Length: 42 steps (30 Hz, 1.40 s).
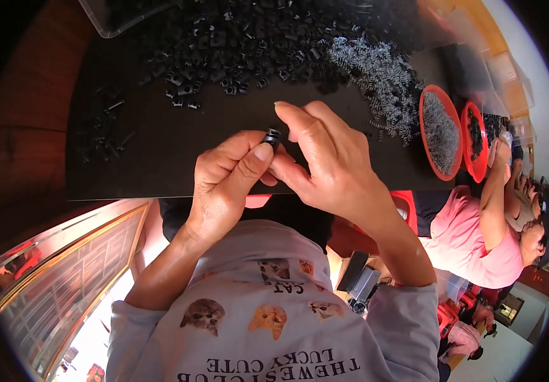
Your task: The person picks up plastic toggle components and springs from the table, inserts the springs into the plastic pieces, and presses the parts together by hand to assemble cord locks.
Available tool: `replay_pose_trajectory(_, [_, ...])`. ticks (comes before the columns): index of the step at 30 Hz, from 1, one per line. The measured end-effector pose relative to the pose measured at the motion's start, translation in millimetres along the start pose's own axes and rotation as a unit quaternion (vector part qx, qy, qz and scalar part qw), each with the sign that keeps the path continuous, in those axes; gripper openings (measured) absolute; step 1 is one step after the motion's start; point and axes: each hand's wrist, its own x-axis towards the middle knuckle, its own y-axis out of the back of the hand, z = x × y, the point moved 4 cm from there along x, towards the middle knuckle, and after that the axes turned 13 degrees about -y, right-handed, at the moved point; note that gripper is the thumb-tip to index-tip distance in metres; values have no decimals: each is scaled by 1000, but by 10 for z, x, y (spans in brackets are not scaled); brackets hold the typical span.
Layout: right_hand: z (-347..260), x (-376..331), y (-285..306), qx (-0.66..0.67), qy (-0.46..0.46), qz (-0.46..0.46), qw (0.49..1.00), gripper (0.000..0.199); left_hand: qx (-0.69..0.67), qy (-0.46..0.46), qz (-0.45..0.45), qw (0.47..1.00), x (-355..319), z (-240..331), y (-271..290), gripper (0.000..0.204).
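Observation:
A small black cylindrical plastic part [272,136] stands upright in my left hand [228,170], pinched between the thumb and the curled fingers. Its grooved top shows above the thumb, while the lower end is hidden. Close on the right is my right hand [330,153], its index finger raised and apart from the thumb. That thumb reaches toward the left fingertips behind the part; whether it touches them is unclear. Nothing shows between the right fingers. Both hands are over the near edge of the dark table [160,153].
Across the table's far side spreads a heap of black plastic parts [236,51], with a pile of metal springs [383,79] to its right. Red bowls [441,167] hold springs and black parts. Thin black pieces [106,127] lie left. A co-worker in pink [472,235] sits right.

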Motion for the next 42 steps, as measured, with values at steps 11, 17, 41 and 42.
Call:
replay_pose_trajectory(11, [-38, 79, 28, -74, 132, -48, 987, 35, -2, 0, -6, 1000, 40, 10, 29, 19])
replay_pose_trajectory(17, [-67, 86, -40, -57, 164, -36, 984, 34, 19, -1, -9, 1000, 32, 64, 39, 19])
replay_pose_trajectory(41, [1022, 1206, 1120, -134, -94, 96, 982, 42, 141, -387, -299, 861, -201, 1264, -576, 45])
replay_pose_trajectory(42, [795, 1125, 989, -117, -62, 92, 987, 36, 172, -471, -253, 827, -248, 1339, -644, 30])
